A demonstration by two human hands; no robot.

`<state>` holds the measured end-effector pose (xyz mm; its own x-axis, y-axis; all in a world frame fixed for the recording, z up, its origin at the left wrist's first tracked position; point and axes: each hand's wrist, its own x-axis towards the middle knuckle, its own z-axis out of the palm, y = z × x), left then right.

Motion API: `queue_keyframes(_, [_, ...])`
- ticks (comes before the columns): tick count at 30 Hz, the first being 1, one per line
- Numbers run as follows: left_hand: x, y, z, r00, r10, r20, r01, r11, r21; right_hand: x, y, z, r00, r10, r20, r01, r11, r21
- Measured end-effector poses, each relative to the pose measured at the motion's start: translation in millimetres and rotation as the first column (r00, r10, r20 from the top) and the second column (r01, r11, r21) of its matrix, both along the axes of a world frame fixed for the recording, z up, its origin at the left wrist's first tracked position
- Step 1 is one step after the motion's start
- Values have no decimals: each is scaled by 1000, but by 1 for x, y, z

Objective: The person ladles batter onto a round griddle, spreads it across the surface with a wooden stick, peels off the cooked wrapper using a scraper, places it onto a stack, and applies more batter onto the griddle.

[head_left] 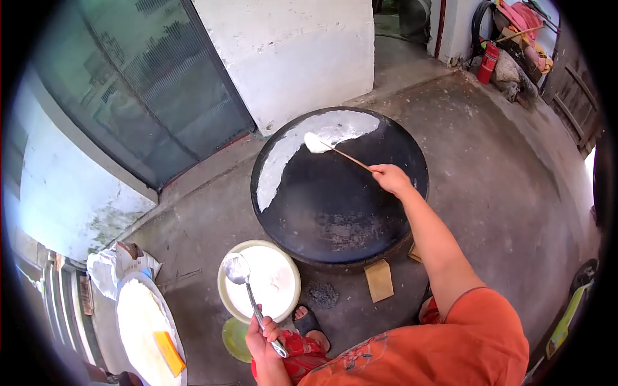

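Note:
My right hand (391,179) is closed round the end of a thin wooden stick (351,158) over a large round black griddle (341,212). At the stick's far end is a white lump (315,143); whether it is a spreader head coated in batter I cannot tell. Thin white batter (273,174) lies in an arc along the griddle's far and left side. Lower down, my left hand (260,336) grips the handle of a metal ladle (237,269). The ladle's bowl is over a pale basin (296,289) of white batter.
A green bowl (235,339) sits below the basin. At the left, an orange flat piece (168,353) rests on a tray (183,341) of white sheets. Cardboard (379,280) lies by the griddle's near edge. A fire extinguisher (488,62) stands at the far right.

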<state>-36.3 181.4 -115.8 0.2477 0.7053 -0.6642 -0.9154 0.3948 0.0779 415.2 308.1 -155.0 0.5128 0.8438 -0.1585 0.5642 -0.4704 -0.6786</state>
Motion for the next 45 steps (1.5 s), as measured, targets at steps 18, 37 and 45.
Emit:
queue_keyframes(18, [2,-2,-1,999,-37,-28,38,998,45,-8,19,-27,979,205,-15,-205,978,29])
queue_keyframes(37, [-4,-6,-3,998,-55,-39,58,994,91,-63,0,-12,965,260,21,-261,964,47])
queue_keyframes(45, [-3,-9,2,993,-46,-108,56,994,93,-62,-20,-34,976,184,-120,-167,976,137])
